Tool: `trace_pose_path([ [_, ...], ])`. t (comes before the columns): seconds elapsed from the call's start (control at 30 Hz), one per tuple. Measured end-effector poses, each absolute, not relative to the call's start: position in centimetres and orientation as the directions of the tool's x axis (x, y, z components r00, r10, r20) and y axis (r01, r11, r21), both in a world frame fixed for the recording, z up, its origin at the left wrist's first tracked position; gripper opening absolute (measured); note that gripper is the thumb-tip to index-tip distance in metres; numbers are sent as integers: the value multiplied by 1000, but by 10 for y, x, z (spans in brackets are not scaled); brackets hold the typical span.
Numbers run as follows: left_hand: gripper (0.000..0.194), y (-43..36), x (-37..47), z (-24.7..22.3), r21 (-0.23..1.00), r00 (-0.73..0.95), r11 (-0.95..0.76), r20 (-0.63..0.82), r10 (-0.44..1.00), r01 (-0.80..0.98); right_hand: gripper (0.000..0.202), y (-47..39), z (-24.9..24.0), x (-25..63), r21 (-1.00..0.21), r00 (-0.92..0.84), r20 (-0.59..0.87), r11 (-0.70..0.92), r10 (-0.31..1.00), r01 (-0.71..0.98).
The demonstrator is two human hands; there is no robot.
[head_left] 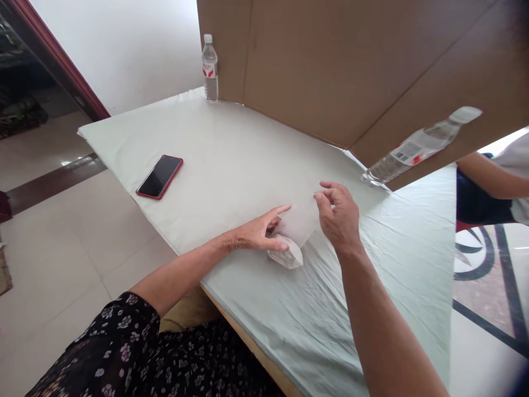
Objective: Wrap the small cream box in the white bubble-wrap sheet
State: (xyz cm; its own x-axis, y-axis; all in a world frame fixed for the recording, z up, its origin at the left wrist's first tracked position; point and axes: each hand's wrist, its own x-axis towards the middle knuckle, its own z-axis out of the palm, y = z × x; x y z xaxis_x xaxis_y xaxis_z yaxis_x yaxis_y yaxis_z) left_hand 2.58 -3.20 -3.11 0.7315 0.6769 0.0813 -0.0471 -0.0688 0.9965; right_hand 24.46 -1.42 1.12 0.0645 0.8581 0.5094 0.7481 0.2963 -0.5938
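Note:
My left hand (264, 230) reaches over a small white crumpled packet (294, 257) on the cloth. Its thumb presses on the packet, its index finger stretches forward, and the other fingers curl beneath, partly hidden. A thin, pale, see-through sheet (303, 223) spreads between my two hands, faint against the cloth. My right hand (341, 215) is raised to the right, with thumb and forefinger pinched at what looks like the sheet's edge. The sheet is too faint to tell whether it is tissue or plastic film.
A pale green cloth (264, 149) covers the table. A red-cased phone (160, 176) lies at left. Two water bottles, one at the far corner (210, 71) and one at right (413, 151), stand against a tall cardboard panel (330, 66). Another person's arm (491, 175) shows at far right.

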Motion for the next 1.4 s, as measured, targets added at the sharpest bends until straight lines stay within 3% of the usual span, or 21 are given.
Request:
trace_pose_path([
  [0.1, 100, -28, 26, -33, 983, 699, 68, 73, 711, -171, 15, 10, 12, 246, -623, 108, 491, 261, 865, 738],
  [0.23, 66, -26, 27, -34, 959, 677, 197, -7, 736, -203, 16, 14, 13, 245, -678, 178, 434, 190, 883, 710],
  [0.37, 55, -25, 28, -35, 934, 628, 299, -113, 770, -198, 27, -33, 18, 241, -764, 354, 377, 71, 856, 642],
  [0.47, 52, -25, 28, -33, 934, 606, 294, -116, 787, -202, 36, -73, 19, 229, -725, 206, 180, -11, 962, 688],
  [0.57, 51, -26, 28, -30, 952, 600, 251, -99, 794, -175, 42, -91, 13, 213, -601, 98, 104, -16, 990, 799],
  [0.7, 41, -29, 25, -25, 994, 532, 105, -68, 844, -40, 26, -88, 5, 210, -494, 127, 112, -55, 986, 868],
  [0.8, 23, -33, 22, -21, 969, 379, -211, 149, 913, 127, 27, -85, 4, 220, -594, 152, 117, -54, 981, 803],
  [0.9, 28, -39, 25, -20, 885, 379, -383, 269, 885, 266, 29, -87, 5, 225, -705, 129, 133, 2, 983, 709],
  [1.03, 12, -42, 35, -21, 856, 414, -364, 200, 888, 367, 27, -87, 2, 227, -748, 130, 186, 54, 974, 662],
  [1.17, 10, -32, 27, -23, 846, 260, -294, 192, 946, 446, 27, -79, -12, 243, -767, 251, 216, 5, 943, 641],
  [1.3, 9, -18, 7, -29, 679, 124, -246, 224, 967, 691, 25, -71, -29, 265, -664, 337, 229, -106, 913, 740],
  [1.37, 5, -16, 1, -30, 630, 72, -203, 227, 971, 749, 28, -71, -29, 268, -609, 354, 285, -117, 891, 785],
  [1.4, 12, -16, 0, -30, 629, 53, -207, 254, 966, 750, 32, -72, -27, 267, -598, 353, 334, -92, 874, 796],
])
